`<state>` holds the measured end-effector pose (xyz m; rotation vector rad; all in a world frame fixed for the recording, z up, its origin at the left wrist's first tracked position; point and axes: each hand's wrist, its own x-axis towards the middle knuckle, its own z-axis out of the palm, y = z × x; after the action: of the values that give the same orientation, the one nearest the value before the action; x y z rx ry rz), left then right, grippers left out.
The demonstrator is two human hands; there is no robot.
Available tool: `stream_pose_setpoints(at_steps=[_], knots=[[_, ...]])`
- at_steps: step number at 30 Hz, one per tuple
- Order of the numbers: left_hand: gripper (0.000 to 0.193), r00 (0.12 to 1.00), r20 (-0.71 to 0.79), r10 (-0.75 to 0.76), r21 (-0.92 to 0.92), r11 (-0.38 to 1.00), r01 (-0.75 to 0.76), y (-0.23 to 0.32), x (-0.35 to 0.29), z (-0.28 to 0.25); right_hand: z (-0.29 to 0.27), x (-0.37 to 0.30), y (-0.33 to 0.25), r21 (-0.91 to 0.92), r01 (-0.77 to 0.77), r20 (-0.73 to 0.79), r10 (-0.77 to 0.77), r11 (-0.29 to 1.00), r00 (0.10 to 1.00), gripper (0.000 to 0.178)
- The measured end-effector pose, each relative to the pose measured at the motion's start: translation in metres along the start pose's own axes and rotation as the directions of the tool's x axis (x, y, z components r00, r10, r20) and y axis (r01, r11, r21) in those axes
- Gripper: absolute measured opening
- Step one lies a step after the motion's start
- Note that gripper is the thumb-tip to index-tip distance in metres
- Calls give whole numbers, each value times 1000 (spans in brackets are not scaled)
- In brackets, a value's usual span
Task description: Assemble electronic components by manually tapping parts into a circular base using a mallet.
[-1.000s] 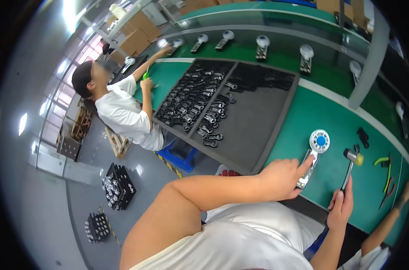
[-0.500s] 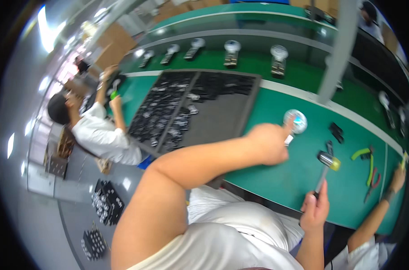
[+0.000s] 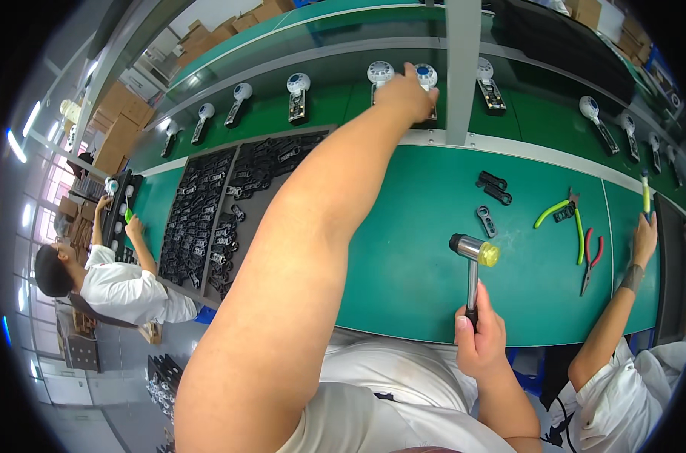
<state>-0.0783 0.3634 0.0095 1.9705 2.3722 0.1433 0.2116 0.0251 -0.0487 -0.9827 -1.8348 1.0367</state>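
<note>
My left hand (image 3: pixel 405 100) reaches across to the far green belt. Its thumb and index finger are at a handheld device with a round white head and blue centre (image 3: pixel 426 75); the hand hides much of the device's handle. Just left of it stands a similar white-headed device (image 3: pixel 380 72), partly covered by my fingers. My right hand (image 3: pixel 480 332) is closed around the black grip of a small mallet (image 3: pixel 473 260), held upright above the bench's near edge. The mallet has a metal head with one yellow and one black face.
On the green bench (image 3: pixel 403 226) lie black plastic shells (image 3: pixel 486 221), green-handled cutters (image 3: pixel 577 219) and red-handled pliers (image 3: pixel 590 260). A grey tray (image 3: pixel 271 204) of black parts sits left. A post (image 3: pixel 462 75) rises by the belt. Co-workers sit left (image 3: pixel 124 283) and right (image 3: pixel 622 377).
My left hand has moved from the bench to the far belt with the white-headed device. My right hand still holds the mallet. The view has shifted.
</note>
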Motion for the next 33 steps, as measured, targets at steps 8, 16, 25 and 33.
stream_pose_setpoints(at_steps=[8, 16, 25, 33], knots=[[81, 986, 78, -149, -32, 988, 152, -62, 15, 10, 5, -3, -3, 21, -54, -16, 54, 998, 998, 60], [76, 991, -78, -109, -81, 991, 103, -86, -88, -24, 10, 0, 3, 15, -41, -23, 42, 999, 999, 61], [77, 984, -36, 172, -11, 985, -173, -82, -335, -21, 12, 0, -3, 59, -133, -42, 136, 989, 990, 60], [82, 991, 123, 48, -88, 995, -38, -63, -401, -20, 13, 20, -35, -221, -311, 49, 329, 924, 943, 56]])
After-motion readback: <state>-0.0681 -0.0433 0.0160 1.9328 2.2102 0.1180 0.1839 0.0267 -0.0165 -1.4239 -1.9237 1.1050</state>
